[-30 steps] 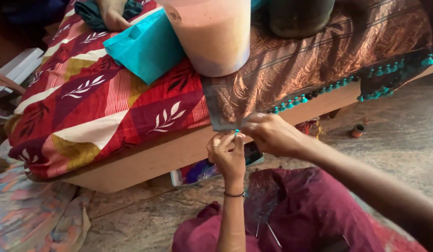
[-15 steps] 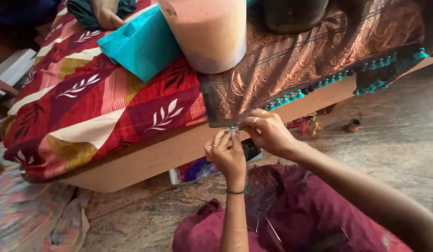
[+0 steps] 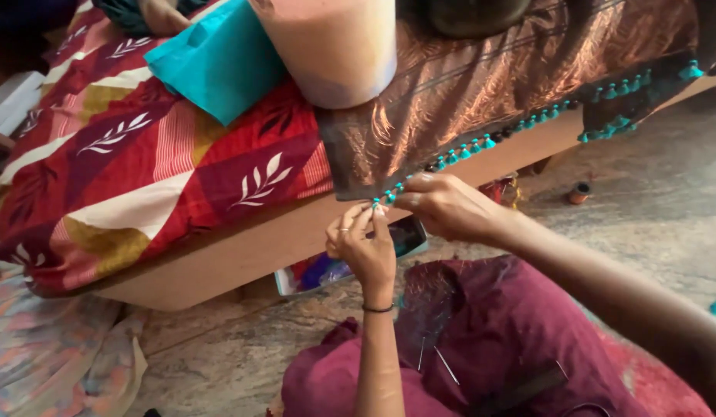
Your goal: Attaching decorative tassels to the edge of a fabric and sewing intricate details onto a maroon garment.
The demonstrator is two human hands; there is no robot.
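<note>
Where the shiny copper-brown cloth [image 3: 481,100] hangs off the bed edge, the left hand [image 3: 363,245] and right hand [image 3: 446,205] both pinch its teal tassel trim [image 3: 389,194]. Behind stands 1 smooth pale tub [image 3: 335,46], contents hidden, on a leaf-patterned red bedsheet [image 3: 142,162].

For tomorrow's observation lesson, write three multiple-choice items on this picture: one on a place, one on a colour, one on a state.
1. Where do both hands work?
A. at the brown cloth's lower corner
B. on the teal bag
C. on the floor

2. What colour are the small tassels along the cloth's edge?
A. yellow
B. teal
C. white

3. How does the brown cloth lie?
A. folded
B. rolled up
C. draped over the bed's edge

Answers:
A, the left hand and right hand meet at the brown cloth corner.
B, the tassels are teal.
C, it hangs over the bed.
</note>
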